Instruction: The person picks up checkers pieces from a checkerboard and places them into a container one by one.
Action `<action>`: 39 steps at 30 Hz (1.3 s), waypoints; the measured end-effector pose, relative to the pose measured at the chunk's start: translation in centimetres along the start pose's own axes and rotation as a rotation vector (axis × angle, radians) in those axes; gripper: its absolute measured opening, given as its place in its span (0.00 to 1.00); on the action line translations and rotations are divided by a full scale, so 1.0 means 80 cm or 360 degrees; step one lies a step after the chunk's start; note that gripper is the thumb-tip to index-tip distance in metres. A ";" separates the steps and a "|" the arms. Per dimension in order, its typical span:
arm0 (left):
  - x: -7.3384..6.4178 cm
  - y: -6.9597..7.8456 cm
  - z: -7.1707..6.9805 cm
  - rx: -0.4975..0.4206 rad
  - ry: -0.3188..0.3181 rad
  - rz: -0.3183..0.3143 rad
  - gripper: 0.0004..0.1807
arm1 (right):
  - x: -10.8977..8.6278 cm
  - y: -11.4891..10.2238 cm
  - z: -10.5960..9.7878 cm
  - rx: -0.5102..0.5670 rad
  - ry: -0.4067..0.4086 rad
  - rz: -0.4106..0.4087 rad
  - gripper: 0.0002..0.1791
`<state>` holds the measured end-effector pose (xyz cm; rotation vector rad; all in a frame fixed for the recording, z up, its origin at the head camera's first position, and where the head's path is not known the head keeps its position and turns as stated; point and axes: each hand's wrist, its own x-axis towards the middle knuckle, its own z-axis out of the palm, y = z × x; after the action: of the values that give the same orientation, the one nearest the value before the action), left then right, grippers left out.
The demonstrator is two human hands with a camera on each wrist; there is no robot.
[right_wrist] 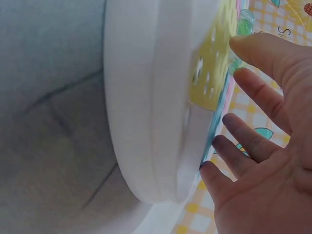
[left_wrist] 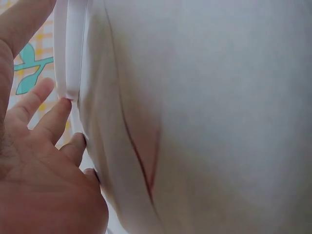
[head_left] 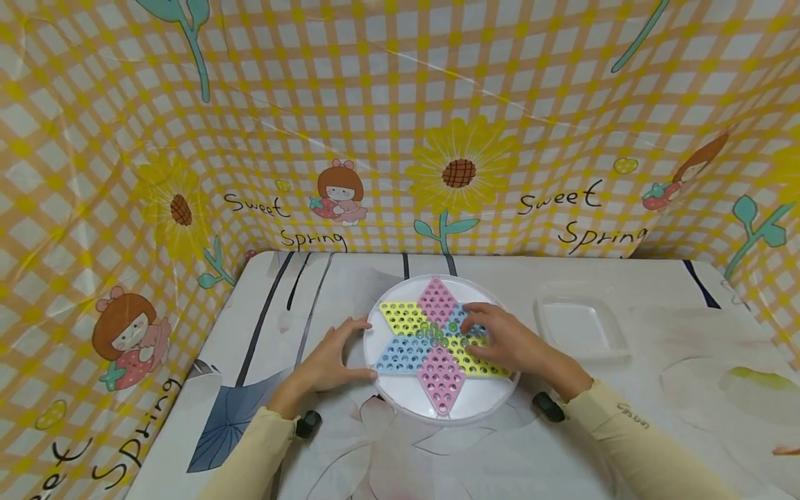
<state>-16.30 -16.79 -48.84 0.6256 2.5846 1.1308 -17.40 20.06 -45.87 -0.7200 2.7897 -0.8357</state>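
One yellow-and-white checked cloth printed with sunflowers point(head_left: 281, 90) starts at my far left and runs along behind the table. Before it, the left hand point(head_left: 325, 364) spreads its thumb and fingers in a wide arc, tips against the near-left rim of a round white board point(head_left: 400, 391); it steadies more than it grasps. The board lies flat on a white tablecloth with pale flower prints point(head_left: 519, 462), bearing a six-pointed star of pink, yellow and blue pieces full of holes. Clear green marbles point(head_left: 430, 334) cluster at the star's middle, with a few more to the right. Over the board's right side the right hand point(head_left: 506, 337) arches loosely, thumb and forefinger parted close to marbles; I see none plainly gripped, and can't tell whether the tips touch one. Further right, well apart from that hand, sits a clear square plastic tray point(head_left: 578, 326).

I'd judge the step in hand to be placing or adjusting marbles. The next move seems to call for a light, precise fingertip touch, the left hand keeping the board from sliding.
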 end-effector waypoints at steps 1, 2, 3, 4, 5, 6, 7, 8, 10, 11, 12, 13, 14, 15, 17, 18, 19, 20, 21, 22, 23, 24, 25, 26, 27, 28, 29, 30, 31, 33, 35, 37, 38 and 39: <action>0.000 0.000 0.001 0.0003 0.0000 0.0001 0.47 | -0.001 0.001 0.000 -0.0003 0.0008 -0.0002 0.11; 0.000 0.001 0.001 0.0005 0.0003 0.0006 0.46 | -0.001 0.001 0.001 0.0000 0.0017 -0.0006 0.10; 0.000 0.001 0.002 0.0007 0.0007 0.0009 0.46 | -0.002 0.002 0.001 0.0004 0.0026 -0.0019 0.10; 0.000 0.002 0.002 0.0008 0.0010 0.0008 0.46 | -0.003 0.002 0.001 0.0010 0.0035 -0.0033 0.09; 0.000 0.002 0.002 0.0006 0.0016 0.0005 0.46 | -0.003 0.003 0.002 0.0016 0.0043 -0.0048 0.09; -0.001 0.002 0.002 0.0007 0.0021 0.0001 0.46 | -0.003 0.004 0.003 0.0022 0.0050 -0.0063 0.08; -0.001 0.002 0.003 0.0008 0.0025 -0.0004 0.46 | -0.003 0.004 0.003 0.0026 0.0053 -0.0076 0.08; -0.001 0.002 0.003 0.0005 0.0029 -0.0009 0.46 | -0.003 0.005 0.004 0.0023 0.0054 -0.0089 0.07; -0.002 0.002 0.004 -0.0003 0.0029 -0.0021 0.46 | -0.003 0.005 0.005 0.0018 0.0057 -0.0092 0.07; -0.002 0.001 0.004 -0.0006 0.0031 -0.0020 0.46 | -0.003 0.006 0.005 0.0012 0.0060 -0.0095 0.07; -0.002 0.000 0.005 -0.0001 0.0032 -0.0018 0.46 | -0.003 0.006 0.006 0.0013 0.0063 -0.0090 0.07; -0.001 0.000 0.006 0.0001 0.0033 -0.0017 0.46 | -0.004 0.006 0.006 0.0008 0.0068 -0.0094 0.07; -0.001 -0.001 0.006 0.0002 0.0033 -0.0018 0.47 | -0.004 0.007 0.006 0.0009 0.0070 -0.0096 0.07; -0.002 -0.001 0.006 0.0004 0.0037 -0.0018 0.47 | -0.004 0.007 0.006 0.0010 0.0071 -0.0099 0.07; -0.002 -0.002 0.007 0.0015 0.0044 -0.0023 0.47 | -0.003 0.008 0.007 0.0010 0.0074 -0.0116 0.06; -0.002 -0.002 0.007 0.0019 0.0044 -0.0026 0.47 | -0.003 0.008 0.008 0.0015 0.0073 -0.0116 0.06; -0.003 -0.002 0.007 0.0019 0.0043 -0.0030 0.47 | -0.003 0.009 0.008 0.0011 0.0072 -0.0123 0.06; -0.003 -0.002 0.007 0.0019 0.0043 -0.0031 0.47 | -0.003 0.009 0.008 0.0013 0.0070 -0.0120 0.06; -0.003 -0.002 0.007 0.0022 0.0042 -0.0030 0.47 | -0.003 0.009 0.008 0.0010 0.0073 -0.0123 0.06; -0.002 -0.002 0.007 0.0025 0.0041 -0.0029 0.47 | -0.004 0.010 0.008 0.0009 0.0076 -0.0125 0.06; -0.002 -0.001 0.007 0.0025 0.0042 -0.0025 0.47 | -0.004 0.010 0.008 0.0011 0.0079 -0.0125 0.06; -0.002 -0.001 0.006 0.0024 0.0042 -0.0025 0.47 | -0.004 0.010 0.008 0.0011 0.0083 -0.0125 0.06; -0.002 -0.001 0.007 0.0026 0.0043 -0.0027 0.47 | -0.004 0.011 0.009 0.0012 0.0086 -0.0127 0.06; -0.002 -0.001 0.007 0.0025 0.0047 -0.0030 0.47 | -0.004 0.011 0.009 0.0018 0.0088 -0.0128 0.06; -0.003 0.000 0.007 0.0025 0.0050 -0.0031 0.47 | -0.005 0.011 0.009 0.0023 0.0089 -0.0130 0.06; -0.003 0.000 0.007 0.0024 0.0052 -0.0034 0.47 | -0.005 0.011 0.010 0.0027 0.0088 -0.0129 0.06; -0.003 0.000 0.008 0.0023 0.0052 -0.0039 0.47 | -0.005 0.011 0.010 0.0029 0.0089 -0.0130 0.06; -0.003 0.001 0.008 0.0021 0.0051 -0.0044 0.47 | -0.006 0.011 0.010 0.0032 0.0088 -0.0131 0.06; -0.003 0.001 0.008 0.0018 0.0050 -0.0049 0.47 | -0.006 0.011 0.010 0.0033 0.0089 -0.0135 0.06; -0.004 0.002 0.007 0.0008 0.0050 -0.0061 0.47 | -0.006 0.011 0.010 0.0032 0.0095 -0.0148 0.06; -0.004 0.003 0.007 -0.0002 0.0052 -0.0067 0.47 | -0.006 0.011 0.011 0.0036 0.0102 -0.0151 0.06; -0.004 0.003 0.007 -0.0011 0.0056 -0.0061 0.47 | -0.006 0.011 0.010 0.0046 0.0107 -0.0147 0.06; -0.003 0.003 0.007 -0.0011 0.0055 -0.0057 0.47 | -0.006 0.010 0.010 0.0057 0.0108 -0.0135 0.06; -0.003 0.003 0.007 -0.0010 0.0052 -0.0052 0.47 | -0.006 0.010 0.010 0.0070 0.0104 -0.0122 0.06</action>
<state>-15.81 -16.41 -49.01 0.5657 2.6079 1.1477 -17.11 20.49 -46.94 -0.8115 2.8070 -0.9475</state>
